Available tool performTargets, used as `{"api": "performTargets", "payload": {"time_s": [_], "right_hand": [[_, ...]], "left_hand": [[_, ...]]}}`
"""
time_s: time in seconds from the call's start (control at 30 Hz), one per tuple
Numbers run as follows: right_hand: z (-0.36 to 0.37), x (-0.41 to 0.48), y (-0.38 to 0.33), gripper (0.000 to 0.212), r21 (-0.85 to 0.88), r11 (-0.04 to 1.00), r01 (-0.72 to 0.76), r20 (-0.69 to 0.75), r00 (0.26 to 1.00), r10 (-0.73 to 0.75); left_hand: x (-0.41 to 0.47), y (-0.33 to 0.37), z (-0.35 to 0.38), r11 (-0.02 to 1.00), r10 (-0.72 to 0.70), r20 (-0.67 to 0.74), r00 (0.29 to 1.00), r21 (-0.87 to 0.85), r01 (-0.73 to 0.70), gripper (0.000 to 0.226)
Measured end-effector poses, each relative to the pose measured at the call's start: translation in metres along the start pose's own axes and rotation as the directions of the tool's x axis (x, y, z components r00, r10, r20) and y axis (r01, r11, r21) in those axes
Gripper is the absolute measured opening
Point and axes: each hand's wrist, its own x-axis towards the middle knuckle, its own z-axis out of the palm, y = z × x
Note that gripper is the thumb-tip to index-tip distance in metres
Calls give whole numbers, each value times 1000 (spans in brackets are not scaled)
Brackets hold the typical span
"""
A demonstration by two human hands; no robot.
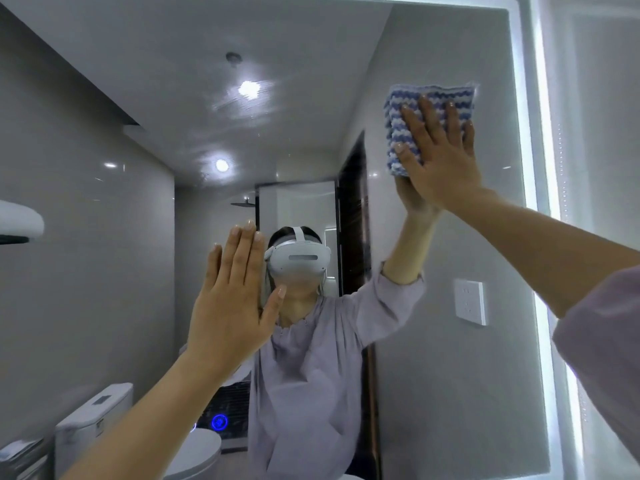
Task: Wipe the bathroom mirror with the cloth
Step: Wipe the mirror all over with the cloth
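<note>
Bathroom mirror (433,375) glass spans nearly the whole view, its lit border (540,168) running down the right edge. Nearest, a pale sleeve (602,341) covers the right arm, which reaches up and away. Farther out, the right hand (440,161) lies flat, fingers spread, pressing the blue-and-white cloth (429,98) against the glass near the mirror's top right corner. The cloth shows under and above the fingertips. The left hand (228,306), flat and holding nothing, is raised lower and well apart to the left; whether it touches the glass I cannot tell. Smears (242,105) lie left of the cloth, so the next stroke likely runs leftward.
</note>
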Motion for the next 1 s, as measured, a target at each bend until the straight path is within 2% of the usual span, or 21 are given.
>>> {"api": "performTargets", "payload": {"time_s": [0.23,0.63,0.8,1.0], "right_hand": [[2,-17,-5,65,25,1000,-10,15,1000,10],[20,-132,-26,65,-16,996,87,56,995,-86],[13,-135,-20,67,5,990,144,133,981,-143],[5,-123,8,65,-13,970,243,110,964,-240]], "left_hand": [[1,2,1,1000,15,-39,999,10,-15,76],[2,2,-3,999,17,5,1000,31,-17,77],[4,2,-6,999,7,34,999,34,-8,79],[4,3,-9,997,-5,68,998,75,0,79]]}}
